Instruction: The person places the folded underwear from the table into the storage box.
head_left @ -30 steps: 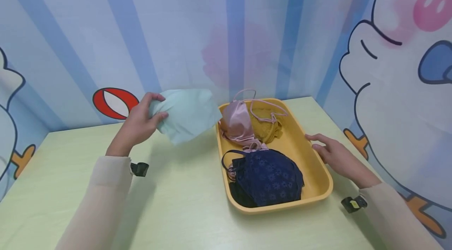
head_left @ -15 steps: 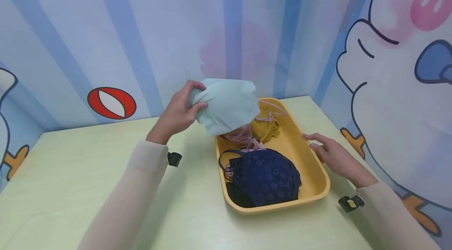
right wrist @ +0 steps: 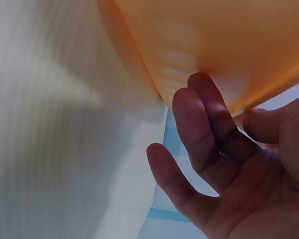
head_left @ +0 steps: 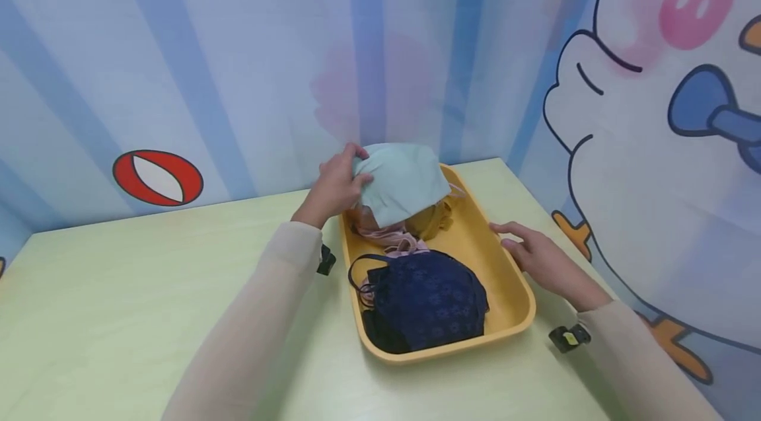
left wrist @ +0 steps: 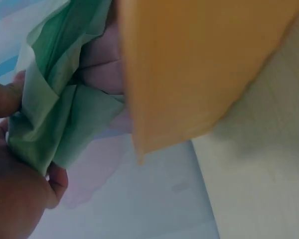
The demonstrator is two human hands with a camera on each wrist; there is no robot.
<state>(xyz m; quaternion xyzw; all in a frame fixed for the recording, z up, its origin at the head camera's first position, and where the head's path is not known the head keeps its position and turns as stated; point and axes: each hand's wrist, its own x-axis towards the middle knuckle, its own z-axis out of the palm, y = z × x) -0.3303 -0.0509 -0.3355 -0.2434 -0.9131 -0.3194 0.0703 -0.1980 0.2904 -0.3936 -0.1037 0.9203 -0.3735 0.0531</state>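
Observation:
My left hand [head_left: 339,186] pinches a mint-green garment [head_left: 404,180] by its left edge, thumb on the near side. The thin soft fabric hangs over the far end of a yellow tray [head_left: 511,292], and its folds show in the left wrist view. Beneath it, partly covered, lie a pink satin bra [head_left: 380,232] and a mustard lace bra [head_left: 431,221]. A navy floral bra [head_left: 436,302] fills the near end of the tray. My right hand [head_left: 543,262] lightly holds the tray's right rim; in the right wrist view its fingers [right wrist: 194,114] lie along the outer wall.
The tray stands on a pale green table [head_left: 178,295] near its back edge. Behind and at the right rises a blue-striped backdrop [head_left: 267,64] printed with a white cartoon bird [head_left: 648,163]. Something black [head_left: 380,332] lies beside the navy bra.
My left hand has carried the mint-green garment rightward from beside the tray to over its far end, covering most of the pink bra. My right hand has stayed at the rim; the head view has shifted slightly.

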